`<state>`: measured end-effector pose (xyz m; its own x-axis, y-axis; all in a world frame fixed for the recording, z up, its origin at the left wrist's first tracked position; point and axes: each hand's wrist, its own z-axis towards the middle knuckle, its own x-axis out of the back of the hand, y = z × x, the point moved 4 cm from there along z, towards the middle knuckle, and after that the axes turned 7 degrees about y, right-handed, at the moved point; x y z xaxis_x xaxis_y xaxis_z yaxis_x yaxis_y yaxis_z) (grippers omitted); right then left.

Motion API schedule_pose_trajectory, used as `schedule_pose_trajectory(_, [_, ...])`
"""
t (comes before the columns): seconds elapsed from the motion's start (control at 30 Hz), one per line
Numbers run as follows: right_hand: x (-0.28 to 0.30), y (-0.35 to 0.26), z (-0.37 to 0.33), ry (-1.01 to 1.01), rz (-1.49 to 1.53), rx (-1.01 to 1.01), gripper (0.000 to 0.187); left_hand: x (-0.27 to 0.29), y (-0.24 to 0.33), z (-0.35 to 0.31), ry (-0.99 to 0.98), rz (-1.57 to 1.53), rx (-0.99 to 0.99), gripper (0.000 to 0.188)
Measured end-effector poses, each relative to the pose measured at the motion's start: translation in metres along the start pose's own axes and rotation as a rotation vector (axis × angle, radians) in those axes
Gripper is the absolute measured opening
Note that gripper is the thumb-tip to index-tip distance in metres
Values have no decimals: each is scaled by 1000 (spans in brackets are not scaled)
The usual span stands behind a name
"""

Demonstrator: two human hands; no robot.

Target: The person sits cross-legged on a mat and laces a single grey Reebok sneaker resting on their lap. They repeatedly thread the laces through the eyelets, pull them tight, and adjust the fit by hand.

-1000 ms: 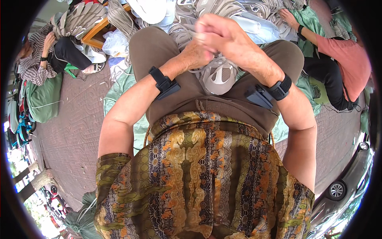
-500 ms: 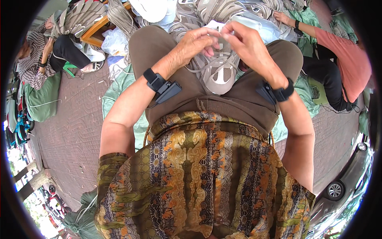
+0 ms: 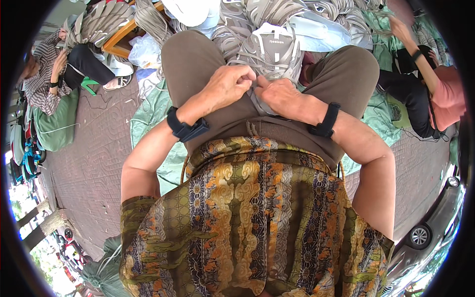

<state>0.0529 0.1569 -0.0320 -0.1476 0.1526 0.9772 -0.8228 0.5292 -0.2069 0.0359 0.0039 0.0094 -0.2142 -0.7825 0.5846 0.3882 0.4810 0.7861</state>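
A grey-beige mesh sneaker (image 3: 277, 48) with a pale tongue edge sits between my knees, its toe toward me. Loose grey laces (image 3: 292, 70) trail over its front. My left hand (image 3: 225, 89) is closed beside the toe, thumb and fingers curled together. Over the toe lies my right hand (image 3: 284, 97), also closed, with its fingertips pinched close to the left ones. Whatever either pinch holds is too small or hidden to make out. Much of the sneaker's toe is covered by my right hand.
More grey sneakers (image 3: 269, 10) and pale blue-white pieces (image 3: 321, 32) pile beyond my knees. A wooden frame (image 3: 118, 37) stands far left. One person (image 3: 47, 81) sits left, another (image 3: 448, 91) right. Green sheeting (image 3: 148, 116) covers paving; a car (image 3: 430, 230) stands lower right.
Both hands have come down toward me from the sneaker's tongue to its toe, uncovering the tongue. The person on the right has raised an arm.
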Motion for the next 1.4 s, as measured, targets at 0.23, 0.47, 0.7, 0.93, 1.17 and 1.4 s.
schedule_pose_trajectory(0.23, [15,-22,-22,-121,438,75,18,10,23,30,164,36,-129,24])
schedule_pose_trajectory(0.47, [45,1,-47,134,29,-112,16,-24,4,57,158,103,-203,15])
schedule_pose_trajectory(0.7, [56,58,-94,243,56,-463,16,-31,7,19,-109,195,23,14])
schedule_pose_trajectory(0.93, [6,87,-62,27,320,-683,19,-67,6,1,-267,351,92,19])
schedule_pose_trajectory(1.17, [3,88,-61,97,613,-769,18,-70,-4,4,-203,216,95,11])
schedule_pose_trajectory(1.4, [9,92,-77,129,1209,-950,12,-69,5,-2,-110,124,7,10])
